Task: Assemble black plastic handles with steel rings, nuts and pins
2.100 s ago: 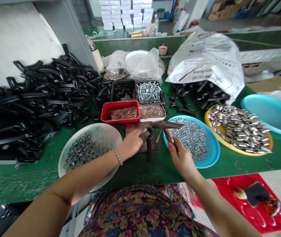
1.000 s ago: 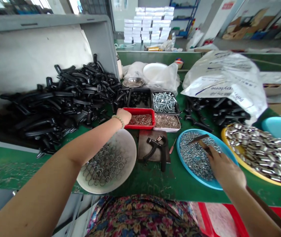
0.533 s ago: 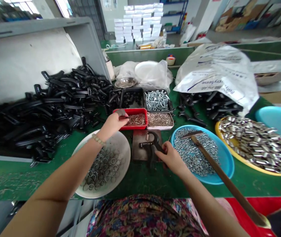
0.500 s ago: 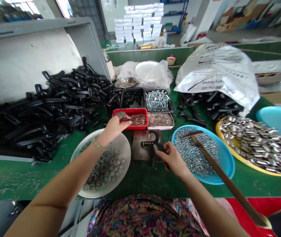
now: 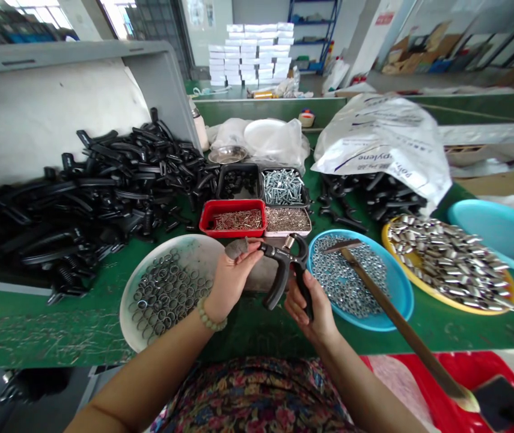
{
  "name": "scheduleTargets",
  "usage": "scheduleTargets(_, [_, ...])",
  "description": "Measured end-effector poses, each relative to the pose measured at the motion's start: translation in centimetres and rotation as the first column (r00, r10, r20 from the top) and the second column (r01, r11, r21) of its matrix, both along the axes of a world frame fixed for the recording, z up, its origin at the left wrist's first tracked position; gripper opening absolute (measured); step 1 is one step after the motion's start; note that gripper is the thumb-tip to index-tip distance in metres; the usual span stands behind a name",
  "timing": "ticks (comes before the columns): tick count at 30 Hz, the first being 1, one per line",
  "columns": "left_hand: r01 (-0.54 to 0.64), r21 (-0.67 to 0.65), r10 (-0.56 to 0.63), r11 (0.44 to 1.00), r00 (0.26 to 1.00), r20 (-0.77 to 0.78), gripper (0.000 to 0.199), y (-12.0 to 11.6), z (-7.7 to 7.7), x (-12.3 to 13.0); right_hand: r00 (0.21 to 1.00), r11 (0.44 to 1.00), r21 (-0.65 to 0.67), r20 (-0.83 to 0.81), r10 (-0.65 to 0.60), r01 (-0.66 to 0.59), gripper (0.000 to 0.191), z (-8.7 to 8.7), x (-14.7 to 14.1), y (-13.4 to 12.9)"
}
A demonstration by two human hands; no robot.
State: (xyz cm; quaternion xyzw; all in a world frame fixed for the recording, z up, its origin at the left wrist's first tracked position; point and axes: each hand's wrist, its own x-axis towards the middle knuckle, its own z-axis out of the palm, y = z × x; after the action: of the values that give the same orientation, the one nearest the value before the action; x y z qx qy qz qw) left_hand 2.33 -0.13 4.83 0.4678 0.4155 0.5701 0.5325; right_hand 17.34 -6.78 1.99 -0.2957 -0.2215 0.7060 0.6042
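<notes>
Both my hands are raised over the table, just in front of me. My right hand is closed around the lower handle of a black spring-loaded hand grip, whose coil spring shows at the top. My left hand pinches a small grey piece and sits against the grip's other handle. Beneath them lies a dark metal plate, mostly hidden by my hands. A wooden-handled hammer rests across a blue tray of steel nuts, right of my right hand.
A white plate of steel rings is by my left wrist. Behind it stand a red tray of pins and bins of screws and small parts. Heaps of black handles lie left and far right. A yellow tray holds metal sleeves.
The black hand grip has been lifted off the metal plate into my hands. My left hand has come back from the red tray, holding the small grey piece. The hammer has stayed put.
</notes>
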Motion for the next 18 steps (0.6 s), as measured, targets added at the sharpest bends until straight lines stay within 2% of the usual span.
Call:
scheduleTargets(3, [0.000,0.041,0.007,0.999,0.984,-0.176,0.018,-0.8,-0.1,-0.3,1.000,1.000,-0.004,0.026,0.001,-0.001,0.023,-0.3,-0.1,-0.2])
scheduleTargets(5, [0.007,0.100,0.025,0.995,0.948,-0.316,0.021,-1.3,-0.4,-0.5,0.996,1.000,-0.019,0.091,-0.004,0.005,0.025,-0.3,-0.2,-0.1])
scheduleTargets(7, [0.015,0.144,0.051,0.989,0.895,-0.443,0.027,-1.7,-1.0,-0.8,0.973,0.999,-0.037,0.229,-0.022,0.031,0.025,0.1,0.0,0.3])
scheduleTargets(8, [0.040,0.136,0.034,0.990,0.864,-0.502,0.030,-1.8,-1.3,-1.0,0.939,0.998,-0.046,0.343,-0.018,0.036,0.025,0.5,0.2,0.6])
scheduleTargets(9, [0.083,0.100,-0.013,0.992,0.832,-0.555,0.032,-1.8,-1.6,-1.2,0.873,0.998,-0.050,0.488,0.004,0.023,0.025,1.2,0.6,0.9])
scheduleTargets(10, [0.136,0.046,-0.083,0.990,0.799,-0.595,0.033,-1.8,-1.8,-1.7,0.758,0.999,-0.040,0.651,0.034,-0.010,0.025,2.1,0.9,1.1])
scheduleTargets(11, [0.187,-0.012,-0.154,0.982,0.770,-0.620,0.035,-1.9,-1.9,-2.2,0.590,0.999,-0.017,0.806,0.044,-0.052,0.024,3.1,1.4,1.2])
scheduleTargets(12, [0.220,-0.061,-0.209,0.974,0.748,-0.630,0.036,-2.0,-2.0,-2.8,0.384,0.995,0.025,0.923,0.013,-0.094,0.025,4.1,1.8,1.3])
scheduleTargets(14, [0.221,-0.122,-0.248,0.968,0.746,-0.618,0.038,-2.6,-2.1,-4.2,-0.016,0.978,0.132,0.991,-0.136,-0.159,0.032,5.5,2.3,1.1])
scheduleTargets(15, [0.220,-0.160,-0.271,0.962,0.757,-0.595,0.038,-3.1,-2.1,-4.7,-0.167,0.968,0.170,0.965,-0.201,-0.183,0.036,5.9,2.4,0.9])
scheduleTargets(16, [0.236,-0.215,-0.318,0.948,0.765,-0.561,0.037,-3.7,-2.2,-5.0,-0.280,0.964,0.170,0.933,-0.224,-0.205,0.038,5.9,2.3,0.7])
scheduleTargets(17, [0.275,-0.277,-0.384,0.921,0.766,-0.516,0.036,-4.4,-2.3,-5.0,-0.357,0.965,0.128,0.911,-0.206,-0.230,0.038,5.8,2.0,0.6])
scheduleTargets(18, [0.324,-0.332,-0.452,0.886,0.762,-0.464,0.036,-5.1,-2.5,-4.8,-0.392,0.962,0.066,0.904,-0.170,-0.264,0.035,5.5,1.5,0.4])
